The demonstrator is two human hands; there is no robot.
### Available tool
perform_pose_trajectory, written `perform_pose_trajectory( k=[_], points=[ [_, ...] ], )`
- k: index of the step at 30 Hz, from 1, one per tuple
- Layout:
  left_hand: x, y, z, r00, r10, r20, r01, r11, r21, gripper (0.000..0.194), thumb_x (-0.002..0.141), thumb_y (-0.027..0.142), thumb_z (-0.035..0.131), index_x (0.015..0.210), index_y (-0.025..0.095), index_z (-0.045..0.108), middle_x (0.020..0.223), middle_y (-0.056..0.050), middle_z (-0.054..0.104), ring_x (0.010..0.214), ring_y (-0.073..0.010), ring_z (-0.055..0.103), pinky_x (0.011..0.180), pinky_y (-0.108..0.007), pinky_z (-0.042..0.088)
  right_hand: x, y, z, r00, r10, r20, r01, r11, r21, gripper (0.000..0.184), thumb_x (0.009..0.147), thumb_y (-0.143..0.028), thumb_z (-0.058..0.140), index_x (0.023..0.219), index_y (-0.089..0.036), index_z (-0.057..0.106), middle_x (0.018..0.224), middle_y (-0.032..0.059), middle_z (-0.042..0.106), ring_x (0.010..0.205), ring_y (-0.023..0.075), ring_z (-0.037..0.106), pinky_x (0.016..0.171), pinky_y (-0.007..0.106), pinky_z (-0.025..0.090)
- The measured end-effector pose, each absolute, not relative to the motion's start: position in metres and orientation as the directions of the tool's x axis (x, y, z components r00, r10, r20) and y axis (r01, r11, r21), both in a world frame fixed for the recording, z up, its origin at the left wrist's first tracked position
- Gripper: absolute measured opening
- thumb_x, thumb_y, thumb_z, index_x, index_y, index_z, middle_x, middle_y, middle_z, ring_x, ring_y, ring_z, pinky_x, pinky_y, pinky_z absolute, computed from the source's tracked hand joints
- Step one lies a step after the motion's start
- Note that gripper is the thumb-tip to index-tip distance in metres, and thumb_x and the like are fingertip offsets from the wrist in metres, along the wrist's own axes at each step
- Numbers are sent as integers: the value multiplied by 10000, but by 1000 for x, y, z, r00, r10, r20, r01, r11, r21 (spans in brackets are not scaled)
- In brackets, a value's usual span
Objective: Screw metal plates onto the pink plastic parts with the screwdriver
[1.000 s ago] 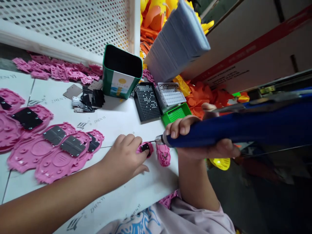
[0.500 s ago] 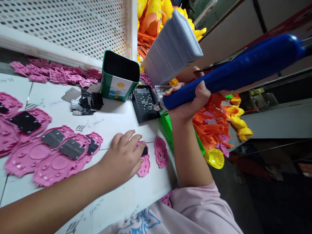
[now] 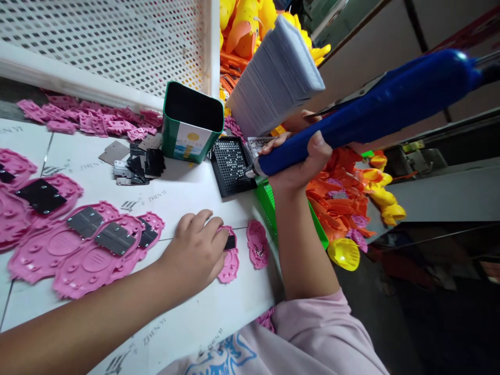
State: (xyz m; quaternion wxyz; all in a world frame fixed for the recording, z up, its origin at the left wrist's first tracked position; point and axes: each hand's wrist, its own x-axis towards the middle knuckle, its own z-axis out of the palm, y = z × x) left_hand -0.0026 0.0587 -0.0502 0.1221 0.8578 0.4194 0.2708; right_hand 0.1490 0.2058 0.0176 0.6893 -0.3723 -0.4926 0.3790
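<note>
My right hand [image 3: 302,161] is wrapped round a blue electric screwdriver [image 3: 359,114], tilted with its metal tip low on the left. That tip is at the right side of a black perforated tray [image 3: 234,165] dotted with small shiny screws; whether it touches one is too small to tell. On the white table my left hand [image 3: 197,250] lies with bent fingers at the left edge of a small pink plastic shell [image 3: 229,265], gripping it. A black plate [image 3: 230,242] sits in this shell. Just right of it lies another pink shell [image 3: 257,245] with small metal bits inside.
Larger pink shells with dark plates [image 3: 97,234] overlap at left. Behind them are loose metal plates [image 3: 138,164], a green tin [image 3: 191,125], pink parts [image 3: 94,120] and a white crate [image 3: 105,47]. A green basket [image 3: 269,205], orange parts [image 3: 332,203] and a pale stack [image 3: 273,78] stand right.
My left fingers have drawn in slightly and shifted left along with the small pink shell. My right hand and the screwdriver have moved a little left and down.
</note>
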Motion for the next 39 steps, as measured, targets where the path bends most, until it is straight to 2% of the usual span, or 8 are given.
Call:
perform_pose_trajectory(
  k=[6, 10, 13, 18, 22, 24, 30, 39],
  points=[
    [-4, 59, -41, 495, 827, 265, 683, -560, 469, 175, 784, 231, 592, 930, 152, 648, 960, -100, 638, 947, -292, 483, 781, -428, 318, 151, 199, 29, 213, 908, 359, -162, 396, -904, 376, 666, -461, 479, 995, -285, 525, 502, -84, 550, 432, 133, 550, 450, 256, 420],
    [-4, 60, -37, 481, 846, 232, 699, -529, 480, 167, 792, 264, 607, 914, 157, 649, 951, -96, 633, 935, -292, 481, 767, -433, 315, 160, 177, 51, 268, 889, 372, -169, 423, -890, 361, 664, -473, 460, 937, -261, 564, 509, -64, 568, 437, 130, 542, 452, 262, 425],
    [-3, 61, -38, 475, 851, 226, 708, -522, 476, 178, 817, 310, 610, 914, 164, 645, 941, -91, 629, 916, -286, 477, 752, -427, 314, 168, 148, 59, 139, 929, 342, -213, 366, -906, 392, 641, -496, 531, 948, -267, 615, 533, -33, 602, 448, 157, 548, 467, 313, 471],
    [-2, 60, -38, 462, 862, 207, 731, -502, 461, 134, 784, 273, 653, 887, 189, 633, 934, -73, 621, 897, -277, 474, 736, -412, 315, 167, 109, 44, -24, 949, 315, -271, 297, -915, 416, 657, -546, 561, 1008, -343, 653, 549, -31, 575, 418, 161, 514, 428, 334, 467],
    [-2, 60, -38, 458, 862, 217, 738, -505, 448, 114, 770, 270, 670, 845, 197, 624, 921, -62, 621, 884, -272, 478, 733, -412, 317, 158, 101, 28, 16, 932, 362, -276, 352, -895, 299, 674, -525, 533, 839, -320, 675, 540, -22, 535, 437, 154, 511, 443, 321, 460],
    [-2, 60, -38, 460, 860, 221, 737, -508, 446, 122, 760, 267, 680, 842, 198, 623, 919, -59, 622, 881, -272, 480, 729, -412, 317, 157, 101, 23, 38, 932, 361, -298, 355, -886, 307, 684, -522, 500, 800, -300, 676, 554, -10, 544, 456, 155, 516, 469, 324, 468],
    [-2, 61, -38, 460, 862, 213, 738, -504, 448, 121, 764, 266, 680, 844, 192, 626, 917, -69, 626, 882, -272, 481, 719, -406, 314, 159, 102, 16, -11, 922, 388, -371, 356, -858, 432, 707, -519, 450, 1041, -345, 663, 598, 2, 584, 480, 174, 532, 480, 339, 459],
    [-1, 60, -39, 451, 863, 227, 746, -504, 436, 135, 746, 270, 700, 841, 196, 638, 917, -64, 627, 882, -272, 477, 712, -406, 315, 161, 100, 16, -33, 920, 391, -287, 366, -885, 301, 708, -514, 520, 887, -321, 666, 589, -21, 520, 466, 154, 506, 461, 334, 454]
  ],
)
